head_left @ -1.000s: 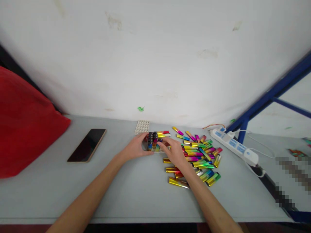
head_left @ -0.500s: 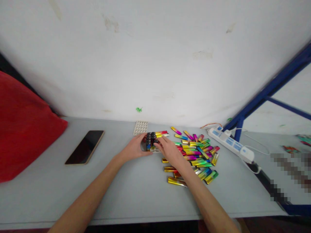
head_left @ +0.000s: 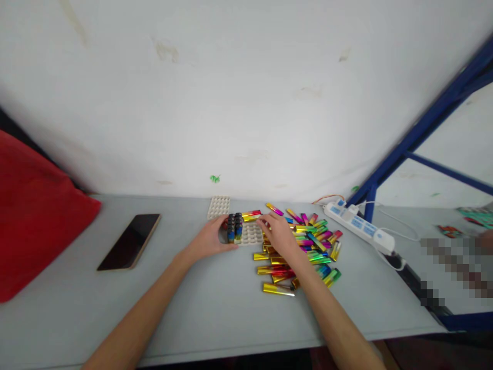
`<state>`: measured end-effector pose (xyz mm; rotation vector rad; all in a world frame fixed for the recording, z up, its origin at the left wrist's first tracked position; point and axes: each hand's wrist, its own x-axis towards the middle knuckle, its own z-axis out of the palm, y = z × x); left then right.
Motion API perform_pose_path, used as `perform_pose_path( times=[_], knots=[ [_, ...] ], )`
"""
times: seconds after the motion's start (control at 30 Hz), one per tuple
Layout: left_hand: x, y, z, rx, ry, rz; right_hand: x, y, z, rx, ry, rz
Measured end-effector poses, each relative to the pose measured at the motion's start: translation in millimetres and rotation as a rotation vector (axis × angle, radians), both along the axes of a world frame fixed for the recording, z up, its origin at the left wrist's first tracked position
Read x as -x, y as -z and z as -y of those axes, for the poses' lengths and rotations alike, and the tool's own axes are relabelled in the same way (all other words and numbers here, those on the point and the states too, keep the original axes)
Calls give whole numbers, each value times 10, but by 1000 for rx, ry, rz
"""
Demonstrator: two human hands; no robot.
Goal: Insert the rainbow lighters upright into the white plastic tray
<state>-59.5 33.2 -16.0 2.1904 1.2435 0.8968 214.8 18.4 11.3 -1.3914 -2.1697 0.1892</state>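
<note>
Two rows of lighters [head_left: 234,226] with black tops stand upright at the left side of a white tray with round holes [head_left: 252,234]. My left hand [head_left: 210,237] curves around that side, thumb at the near edge and fingers behind, steadying the tray. Over the tray's far right corner, my right hand [head_left: 278,230] has its thumb and fingertips pinched at the end of a shiny yellow lighter [head_left: 251,218]. Beside it lies a red and yellow lighter [head_left: 252,212]. A loose pile of metallic, many-coloured lighters [head_left: 316,257] spreads under and right of my right hand.
A second white holed tray [head_left: 219,207] lies behind, near the wall. On the left are a dark phone [head_left: 130,241] and a red cloth or bag [head_left: 38,216]. A white power strip [head_left: 360,225] with cables lies at the right, beside a blue metal frame [head_left: 389,164].
My right hand has moved from the standing lighters rightward to the lying ones, uncovering the tray's holes. My left hand keeps its place at the tray. The camera view has shifted slightly.
</note>
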Motion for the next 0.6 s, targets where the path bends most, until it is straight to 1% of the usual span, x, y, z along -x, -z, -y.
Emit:
perform_pose_path(
  times=[0.03, 0.1, 0.2, 0.3, 0.4, 0.47, 0.53, 0.6],
  knots=[
    [1, -1, -1, 1, -4, -2, -66, -6, -89, -5, 16, 18],
    [3, -3, -1, -6, -12, -9, -140, -20, -265, 38, 10, 104],
    [7, 1, 1, -20, -4, 0, -129, -35, -454, 132, -44, 217],
    [7, 14, -4, -18, 9, 18, -103, -35, -512, 147, -71, 229],
    [0, 35, -18, -30, 0, 14, -176, -28, -499, 136, -103, 195],
    [-3, 49, -26, -37, 3, 2, -263, -20, -486, 123, -119, 19],
    [-1, 57, -28, -40, 7, -6, -331, -8, -469, 122, -99, -297],
    [6, 57, -24, -40, 1, -8, -341, 0, -428, 152, -46, -636]
  ],
)
